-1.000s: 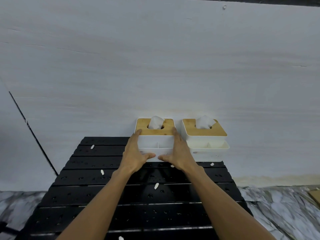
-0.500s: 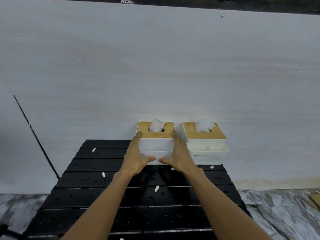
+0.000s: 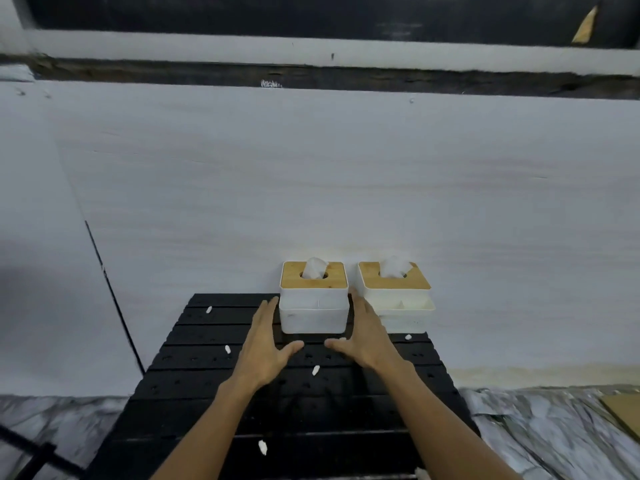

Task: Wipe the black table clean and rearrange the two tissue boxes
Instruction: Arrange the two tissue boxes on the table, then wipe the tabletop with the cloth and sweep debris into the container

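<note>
- Tissue boxes: two white boxes with wooden lids sit side by side at the far edge of the black slatted table [image 3: 207, 403], against the pale wall [image 3: 311, 185]. The left tissue box [image 3: 313, 306] is near the table's middle; the right tissue box [image 3: 398, 303] is at the far right corner, with a narrow gap between them.
- Both hands are flat and spread, holding nothing. The left hand [image 3: 265, 344] has its fingertips just beside the left box's left wall; the right hand [image 3: 367, 336] lies in front of the gap between the boxes. Neither grip closes on the box.
- Small white scraps [image 3: 315, 370] are scattered across the dark slats, so the wiping looks unfinished.
- To do this step well, it seems best to check that the left box sits square with its neighbour, then draw both hands straight back without brushing it, and avoid pushing scraps under the boxes.
- Compared with half a second ago, the hands have let go: then they clasped the left box's sides and front, thumbs on its face; now they are pulled back toward the person. The view has also tilted up, showing a dark ledge [image 3: 311, 74] above the wall.
</note>
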Tool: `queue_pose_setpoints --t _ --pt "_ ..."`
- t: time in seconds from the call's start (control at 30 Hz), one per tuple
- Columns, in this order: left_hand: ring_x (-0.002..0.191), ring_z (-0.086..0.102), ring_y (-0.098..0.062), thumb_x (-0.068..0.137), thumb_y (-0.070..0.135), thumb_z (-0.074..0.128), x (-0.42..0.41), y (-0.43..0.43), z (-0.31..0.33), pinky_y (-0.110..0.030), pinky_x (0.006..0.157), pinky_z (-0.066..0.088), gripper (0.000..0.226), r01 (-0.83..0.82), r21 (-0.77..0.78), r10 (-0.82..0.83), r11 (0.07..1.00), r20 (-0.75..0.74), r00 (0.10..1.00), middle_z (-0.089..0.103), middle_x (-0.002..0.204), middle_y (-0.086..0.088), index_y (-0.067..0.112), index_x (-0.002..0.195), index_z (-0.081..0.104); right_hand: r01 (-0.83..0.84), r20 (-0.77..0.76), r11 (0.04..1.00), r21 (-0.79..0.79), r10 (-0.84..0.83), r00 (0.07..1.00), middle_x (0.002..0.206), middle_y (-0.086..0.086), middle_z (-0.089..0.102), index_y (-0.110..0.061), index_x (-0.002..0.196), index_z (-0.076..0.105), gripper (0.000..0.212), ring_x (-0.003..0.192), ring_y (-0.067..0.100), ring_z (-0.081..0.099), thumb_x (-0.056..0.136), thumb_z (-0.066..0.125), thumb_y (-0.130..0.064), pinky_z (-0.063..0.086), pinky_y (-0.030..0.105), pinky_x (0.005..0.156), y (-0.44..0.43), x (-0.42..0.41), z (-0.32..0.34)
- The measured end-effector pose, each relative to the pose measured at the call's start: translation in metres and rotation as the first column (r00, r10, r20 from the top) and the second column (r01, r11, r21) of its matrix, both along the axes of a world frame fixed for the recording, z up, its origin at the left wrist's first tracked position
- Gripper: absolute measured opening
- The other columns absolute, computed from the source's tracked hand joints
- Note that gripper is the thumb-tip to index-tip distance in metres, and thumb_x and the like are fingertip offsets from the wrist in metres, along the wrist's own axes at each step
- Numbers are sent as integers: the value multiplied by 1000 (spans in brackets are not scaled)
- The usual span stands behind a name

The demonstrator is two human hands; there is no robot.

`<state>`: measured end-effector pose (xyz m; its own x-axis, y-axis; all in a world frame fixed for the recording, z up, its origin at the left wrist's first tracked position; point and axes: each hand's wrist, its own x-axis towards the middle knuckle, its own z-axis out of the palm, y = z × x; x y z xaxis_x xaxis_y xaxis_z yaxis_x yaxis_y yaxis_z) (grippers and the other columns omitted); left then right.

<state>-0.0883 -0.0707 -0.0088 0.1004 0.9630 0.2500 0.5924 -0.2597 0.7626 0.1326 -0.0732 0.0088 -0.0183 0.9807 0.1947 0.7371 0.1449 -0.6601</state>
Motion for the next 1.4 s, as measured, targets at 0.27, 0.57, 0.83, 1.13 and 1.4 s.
queue_pose_setpoints --t 0.27,0.57,0.83,1.13,1.4 --pt "142 29 -11 92 43 62 -19 -119 -16 -36 116 28 51 83 31 -78 996 -136 988 41 150 11 27 139 50 111 158 993 -52 -101 982 160 2 36 -21 157 28 70 146 21 35 99 53 -52 35 38 115 -136 49 -15" --pt "144 28 -18 96 53 26 -18 -206 -60 -28 119 8 60 108 206 -11 973 -426 905 52 143 5 19 132 60 255 479 959 -125 -166 862 170 1 -2 -27 161 10 94 155 29 -15 87 7 -85 -2 48 126 -278 73 -83" --pt "145 27 -27 99 52 27 -17 -225 -79 -40 119 5 57 85 138 7 987 -559 829 50 146 1 19 134 58 388 551 907 -165 -242 799 169 7 -9 -37 160 -4 78 153 44 -11 90 -2 -71 -1 54 125 -280 61 -93" --pt "148 17 -19 96 58 16 -15 -226 -78 -41 120 11 67 58 101 5 993 -533 846 37 155 5 24 144 47 196 454 967 -160 -104 885 169 8 -1 -22 162 5 65 156 33 -5 103 6 -51 3 44 127 -249 3 -82" --pt "147 21 -20 95 59 16 -16 -225 -80 -42 119 15 68 57 105 7 993 -527 850 39 154 4 24 142 49 -54 196 997 -56 64 979 166 -5 24 -17 156 32 64 155 12 13 105 14 -50 14 32 127 -261 -46 -80"
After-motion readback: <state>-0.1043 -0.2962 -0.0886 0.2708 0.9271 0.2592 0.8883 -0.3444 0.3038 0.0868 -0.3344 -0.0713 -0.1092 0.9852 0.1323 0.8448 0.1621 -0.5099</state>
